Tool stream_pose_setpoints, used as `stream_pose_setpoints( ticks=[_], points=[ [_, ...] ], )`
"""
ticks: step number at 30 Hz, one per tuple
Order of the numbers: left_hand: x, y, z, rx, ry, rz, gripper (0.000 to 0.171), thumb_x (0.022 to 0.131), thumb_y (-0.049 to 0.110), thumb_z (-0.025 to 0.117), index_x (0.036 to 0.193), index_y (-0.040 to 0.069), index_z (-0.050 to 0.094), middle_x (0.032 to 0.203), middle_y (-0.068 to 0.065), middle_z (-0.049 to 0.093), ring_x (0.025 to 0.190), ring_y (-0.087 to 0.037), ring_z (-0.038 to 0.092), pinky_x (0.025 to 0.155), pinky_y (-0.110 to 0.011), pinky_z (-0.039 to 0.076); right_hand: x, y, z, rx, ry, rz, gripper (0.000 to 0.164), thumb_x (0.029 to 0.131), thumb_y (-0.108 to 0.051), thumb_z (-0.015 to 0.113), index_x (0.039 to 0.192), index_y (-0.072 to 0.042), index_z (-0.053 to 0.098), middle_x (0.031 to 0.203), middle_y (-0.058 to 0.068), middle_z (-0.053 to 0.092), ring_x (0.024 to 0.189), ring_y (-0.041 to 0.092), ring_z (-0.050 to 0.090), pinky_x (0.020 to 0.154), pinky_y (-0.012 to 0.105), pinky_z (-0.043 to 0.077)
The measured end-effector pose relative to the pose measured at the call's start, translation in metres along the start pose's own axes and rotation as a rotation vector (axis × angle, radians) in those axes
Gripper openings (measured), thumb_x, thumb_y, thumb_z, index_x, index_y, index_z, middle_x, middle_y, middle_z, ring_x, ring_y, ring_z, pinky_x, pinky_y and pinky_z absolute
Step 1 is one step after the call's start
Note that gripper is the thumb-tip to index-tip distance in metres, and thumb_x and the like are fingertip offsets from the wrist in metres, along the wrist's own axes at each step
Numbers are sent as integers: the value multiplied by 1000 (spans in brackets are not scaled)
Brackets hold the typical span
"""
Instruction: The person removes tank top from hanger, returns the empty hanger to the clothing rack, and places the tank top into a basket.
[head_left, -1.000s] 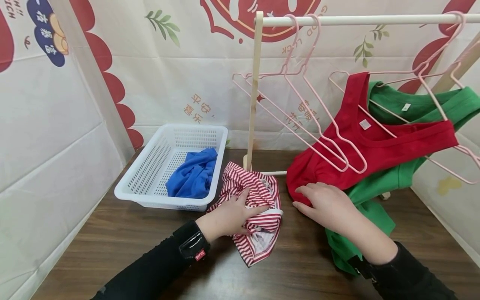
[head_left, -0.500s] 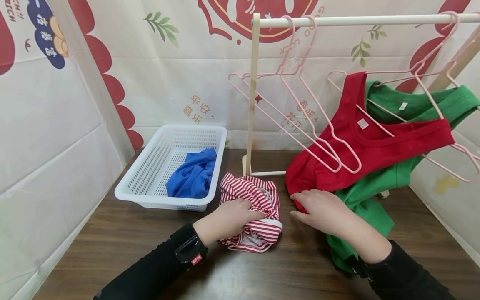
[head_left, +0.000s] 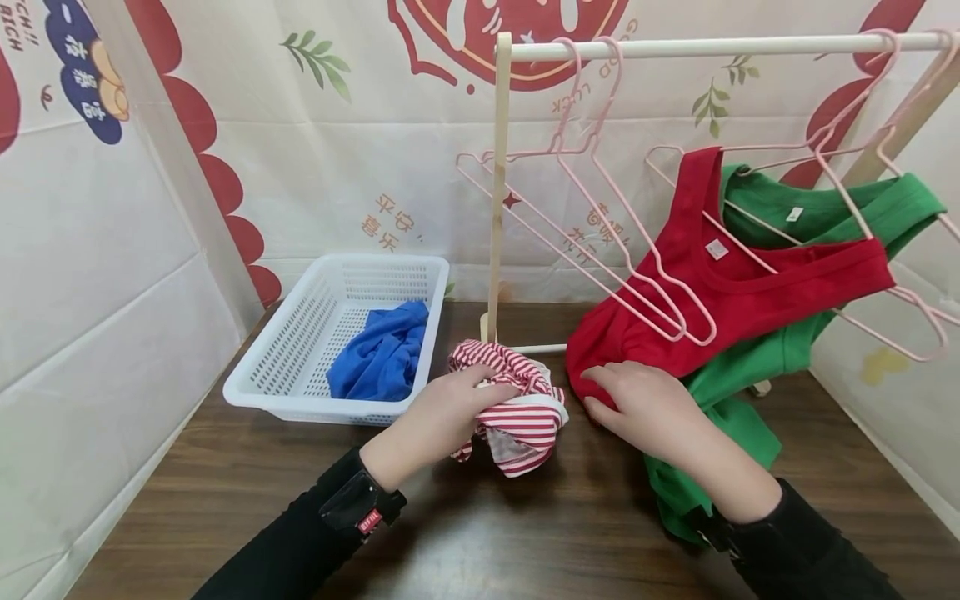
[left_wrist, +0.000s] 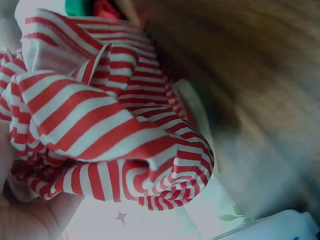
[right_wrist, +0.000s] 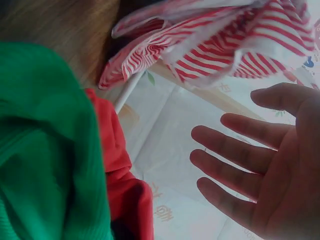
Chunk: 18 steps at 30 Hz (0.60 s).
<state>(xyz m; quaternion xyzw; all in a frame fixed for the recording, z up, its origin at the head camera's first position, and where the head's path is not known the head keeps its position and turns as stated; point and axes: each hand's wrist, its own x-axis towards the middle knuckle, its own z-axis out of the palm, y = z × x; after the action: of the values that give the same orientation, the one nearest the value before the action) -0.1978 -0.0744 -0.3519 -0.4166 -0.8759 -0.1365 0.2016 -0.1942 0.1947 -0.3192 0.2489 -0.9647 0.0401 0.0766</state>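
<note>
My left hand [head_left: 442,412] grips a bunched red-and-white striped garment [head_left: 525,421], held up close over the wooden table beside the basket. In the left wrist view the striped cloth [left_wrist: 95,120] fills much of the picture, with folds and a seam showing. The right hand [head_left: 648,408] is open, fingers spread, close to the lower part of a red tank top [head_left: 780,292]. Nothing lies in that right hand [right_wrist: 280,160], as its own wrist view shows. Behind the red top hangs a green tank top [head_left: 742,433], both on pink hangers.
A white perforated basket [head_left: 255,358] at the left holds a crumpled blue garment [head_left: 382,354]. Two bare pink hangers [head_left: 637,292] hang from the rack's white rail [head_left: 675,47]. The rack's wooden post [head_left: 499,192] stands behind the striped garment. A printed cloth backdrop [head_left: 360,150] surrounds the table [head_left: 465,550].
The left hand has gathered the striped garment from spread on the table into a bunch and raised it. The right hand has stayed nearly in place.
</note>
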Motion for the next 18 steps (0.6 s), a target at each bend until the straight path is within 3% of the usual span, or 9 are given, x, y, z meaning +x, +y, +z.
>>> stream_pose_setpoints(
  ticks=[7, 13, 18],
  points=[
    [1, 3, -17, -59, 153, -87, 47, 75, 8, 71, 118, 21, 57, 108, -3, 54, 93, -16, 56, 82, -29, 46, 6, -3, -3, 27, 34, -9, 43, 73, -33, 71, 110, -13, 61, 97, 4, 63, 87, 22, 58, 76, 42, 48],
    [-3, 3, -32, -140, 322, -202, 47, 76, -1, 67, 118, 18, 57, 112, -3, 54, 98, -19, 56, 79, -34, 47, 12, -5, -7, 58, 52, 6, 41, 73, -32, 71, 109, -14, 61, 98, 3, 63, 87, 21, 58, 77, 43, 47],
    [-10, -6, -53, -210, 453, -209, 47, 75, -7, 63, 117, 13, 57, 117, -5, 52, 110, -19, 49, 90, -32, 41, 18, -9, -11, 78, 82, -9, 37, 76, -30, 68, 109, -14, 61, 99, 4, 62, 90, 21, 57, 78, 44, 46]
  ],
)
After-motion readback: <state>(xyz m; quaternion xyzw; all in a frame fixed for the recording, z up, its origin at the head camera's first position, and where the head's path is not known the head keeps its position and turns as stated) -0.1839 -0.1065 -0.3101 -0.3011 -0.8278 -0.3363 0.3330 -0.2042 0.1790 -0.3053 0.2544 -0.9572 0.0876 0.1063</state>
